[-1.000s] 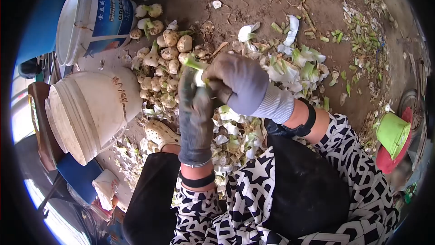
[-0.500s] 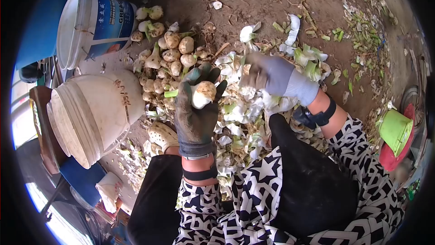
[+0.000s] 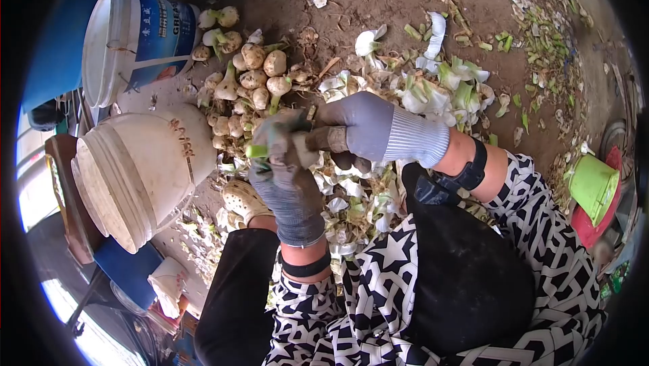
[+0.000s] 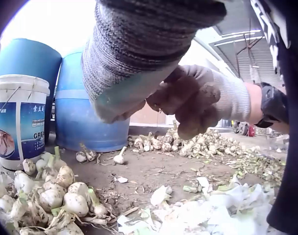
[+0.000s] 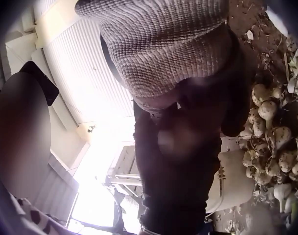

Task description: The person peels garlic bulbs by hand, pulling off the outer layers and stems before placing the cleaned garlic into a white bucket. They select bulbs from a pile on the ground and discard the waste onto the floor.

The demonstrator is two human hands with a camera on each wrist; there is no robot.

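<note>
Where the head view is read as a dial, the hands work just off its hub, over a dirt floor (image 3: 405, 7). Largest items noted: blue barrels (image 4: 92, 117), between nine and ten o'clock in the left wrist view. Remaining bearings refer to the head view. A plain white bucket (image 3: 152, 163) lies tipped at nine o'clock; a labelled bucket (image 3: 142, 48), near ten. Leafy peelings (image 3: 429, 95) are strewn at two o'clock, with more below the hands. Stacked bulbs (image 3: 250, 78), some with stems attached, occupy the ground between ten and eleven. A green pot (image 3: 593, 189) stands out at three o'clock, against a red basin (image 3: 589, 229). At eight o'clock, a tan clog (image 3: 243, 200) is recorded on the person's foot.

Both hands are gloved. The left hand (image 3: 284, 180) has its fingers closed around a held bulb (image 3: 304, 150), near the hub on its nine-o'clock side. The right hand (image 3: 368, 126) has its fingers curled narrow, pinching the same bulb from the three-o'clock side; exact fingertip contact is blurred. Smallest item: a green stem (image 3: 257, 151), projecting toward nine o'clock from the left hand.
</note>
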